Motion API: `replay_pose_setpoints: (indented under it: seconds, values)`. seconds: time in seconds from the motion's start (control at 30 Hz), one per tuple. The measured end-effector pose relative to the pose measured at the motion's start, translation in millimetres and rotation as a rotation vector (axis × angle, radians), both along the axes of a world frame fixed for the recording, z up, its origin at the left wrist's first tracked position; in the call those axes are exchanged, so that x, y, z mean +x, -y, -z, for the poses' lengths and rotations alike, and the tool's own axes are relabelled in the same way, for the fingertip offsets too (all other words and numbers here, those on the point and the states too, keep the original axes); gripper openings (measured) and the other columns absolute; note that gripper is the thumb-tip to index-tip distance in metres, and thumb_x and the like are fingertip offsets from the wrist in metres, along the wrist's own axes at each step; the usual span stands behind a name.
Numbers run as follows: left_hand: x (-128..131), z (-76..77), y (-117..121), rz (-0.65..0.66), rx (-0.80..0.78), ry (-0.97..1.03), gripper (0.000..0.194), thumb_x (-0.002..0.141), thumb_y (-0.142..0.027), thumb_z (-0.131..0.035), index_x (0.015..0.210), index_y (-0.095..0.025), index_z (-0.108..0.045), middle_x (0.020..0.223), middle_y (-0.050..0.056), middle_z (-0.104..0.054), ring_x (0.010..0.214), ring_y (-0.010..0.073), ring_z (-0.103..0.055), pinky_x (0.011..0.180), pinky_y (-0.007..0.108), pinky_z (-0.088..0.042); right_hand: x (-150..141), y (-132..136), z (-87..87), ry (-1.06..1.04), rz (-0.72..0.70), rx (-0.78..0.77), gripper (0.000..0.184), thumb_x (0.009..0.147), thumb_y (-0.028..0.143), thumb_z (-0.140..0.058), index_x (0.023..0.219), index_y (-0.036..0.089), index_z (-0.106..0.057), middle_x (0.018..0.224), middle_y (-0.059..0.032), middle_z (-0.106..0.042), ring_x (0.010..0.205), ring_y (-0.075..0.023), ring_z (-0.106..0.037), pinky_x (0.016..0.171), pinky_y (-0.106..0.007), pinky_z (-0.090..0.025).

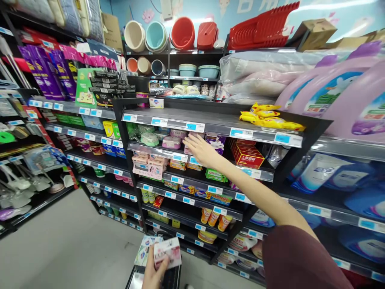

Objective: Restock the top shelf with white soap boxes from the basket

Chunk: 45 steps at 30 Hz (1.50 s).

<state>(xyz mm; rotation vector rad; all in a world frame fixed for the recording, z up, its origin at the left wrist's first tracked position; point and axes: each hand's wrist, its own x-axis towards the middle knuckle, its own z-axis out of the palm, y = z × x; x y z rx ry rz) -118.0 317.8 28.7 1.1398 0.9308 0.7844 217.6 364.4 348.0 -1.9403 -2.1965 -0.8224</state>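
Observation:
Low in the head view, my left hand (155, 269) grips a white and pink Lux soap box (169, 252) between thumb and fingers. It is over a dark basket or cart (177, 277), where a white and green box (144, 249) lies. My right hand (200, 151) reaches out to the second shelf, fingers extended, in front of pale boxes that it partly hides. Whether the fingertips touch them I cannot tell. Left of this hand is a pink plastic soap case (171, 142); a purple and white box (215, 143) sits to its right.
Yellow packets (267, 117) and one white soap box (157, 103) sit on the top shelf (192, 114). Red boxes (247, 154) are right of my right forearm's line. Large purple detergent bottles (333, 88) stand at the right, and utensils (18, 184) hang at the left.

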Motion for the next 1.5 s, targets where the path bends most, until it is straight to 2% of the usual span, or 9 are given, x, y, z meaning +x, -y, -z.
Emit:
replay_pose_setpoints:
  seconds: [0.17, 0.3, 0.4, 0.5, 0.67, 0.93, 1.1, 1.27, 1.5]
  values:
    - [28.9, -65.8, -22.2, -0.085, -0.044, 0.314, 0.080, 0.072, -0.057, -0.085, 0.133, -0.020, -0.050, 0.111, 0.007, -0.072, 0.104, 0.0259, -0.066, 0.087, 0.029, -0.053, -48.7, 74.7, 51.7, -0.353, -0.157, -0.086, 0.049, 0.105, 0.043, -0.039, 0.144, 0.017, -0.052, 0.141, -0.0155, -0.060, 0.132, -0.0307, -0.054, 0.113, -0.052, -0.045]
    - [58.9, -109.8, -20.1, -0.065, -0.084, 0.506, 0.069, 0.075, -0.045, -0.087, 0.128, -0.020, -0.052, 0.120, 0.009, -0.069, 0.113, 0.0242, -0.063, 0.097, 0.032, -0.051, -73.0, 104.0, 110.8, -0.931, -0.187, -0.287, 0.066, 0.091, 0.056, -0.066, 0.147, 0.027, -0.047, 0.136, -0.0121, -0.064, 0.118, -0.0305, -0.064, 0.101, -0.051, -0.055]
    - [80.7, -125.9, -14.7, -0.031, -0.056, 0.557, 0.059, 0.075, -0.039, -0.088, 0.121, -0.022, -0.054, 0.117, 0.006, -0.069, 0.107, 0.0204, -0.064, 0.094, 0.030, -0.052, -75.9, 107.9, 141.9, -1.494, -0.258, -0.325, 0.052, 0.089, 0.050, -0.070, 0.134, 0.027, -0.055, 0.120, -0.0073, -0.071, 0.096, -0.0216, -0.070, 0.079, -0.038, -0.062]
    - [92.3, -130.3, -13.4, 0.025, -0.001, 0.503, 0.052, 0.073, -0.037, -0.090, 0.110, -0.024, -0.056, 0.105, 0.001, -0.069, 0.094, 0.0168, -0.065, 0.086, 0.027, -0.052, -68.7, 108.4, 153.6, -1.806, -0.276, -0.207, 0.044, 0.085, 0.048, -0.075, 0.115, 0.019, -0.063, 0.110, -0.0083, -0.072, 0.090, -0.0192, -0.069, 0.067, -0.030, -0.062]
    - [91.8, -134.3, -21.3, 0.169, 0.163, 0.322, 0.038, 0.081, -0.041, -0.083, 0.109, -0.023, -0.064, 0.113, 0.005, -0.068, 0.107, 0.0202, -0.062, 0.092, 0.028, -0.049, -51.3, 114.2, 156.5, -1.980, -0.195, -0.075, 0.046, 0.077, 0.048, -0.082, 0.104, 0.017, -0.062, 0.098, -0.0049, -0.071, 0.073, -0.0142, -0.069, 0.063, -0.029, -0.064]
    - [95.8, -135.9, -37.5, 0.280, 0.273, 0.207, 0.047, 0.083, -0.041, -0.082, 0.120, -0.024, -0.061, 0.124, 0.008, -0.066, 0.107, 0.0238, -0.063, 0.087, 0.034, -0.054, -51.2, 116.1, 169.7, -2.141, -0.204, 0.099, 0.040, 0.079, 0.046, -0.083, 0.098, 0.018, -0.059, 0.092, 0.0012, -0.067, 0.067, -0.0097, -0.068, 0.066, -0.027, -0.065]
    - [108.1, -146.8, -61.6, 0.242, 0.375, 0.179, 0.049, 0.083, -0.043, -0.081, 0.121, -0.021, -0.062, 0.119, 0.009, -0.070, 0.104, 0.0232, -0.066, 0.088, 0.033, -0.055, -49.0, 128.5, 166.2, -2.162, -0.262, 0.071, 0.039, 0.082, 0.044, -0.081, 0.105, 0.020, -0.060, 0.116, -0.0055, -0.068, 0.091, -0.0194, -0.075, 0.076, -0.032, -0.064]
    - [133.2, -190.8, -118.8, 0.060, 0.455, 0.330, 0.059, 0.073, -0.047, -0.088, 0.114, -0.022, -0.055, 0.113, 0.010, -0.074, 0.106, 0.0272, -0.071, 0.085, 0.035, -0.057, -43.7, 150.5, 180.6, -2.166, -0.211, -0.007, 0.035, 0.087, 0.048, -0.075, 0.101, 0.017, -0.065, 0.115, -0.0107, -0.070, 0.089, -0.0195, -0.072, 0.072, -0.031, -0.062]
    - [172.1, -274.5, -204.8, 0.052, 0.635, 0.309, 0.060, 0.068, -0.046, -0.090, 0.107, -0.020, -0.052, 0.101, 0.008, -0.077, 0.087, 0.0226, -0.073, 0.068, 0.028, -0.055, -64.4, 175.7, 254.8, -2.388, 0.008, 0.151, 0.046, 0.075, 0.056, -0.084, 0.090, 0.016, -0.066, 0.090, -0.0069, -0.070, 0.071, -0.0156, -0.066, 0.058, -0.025, -0.052]
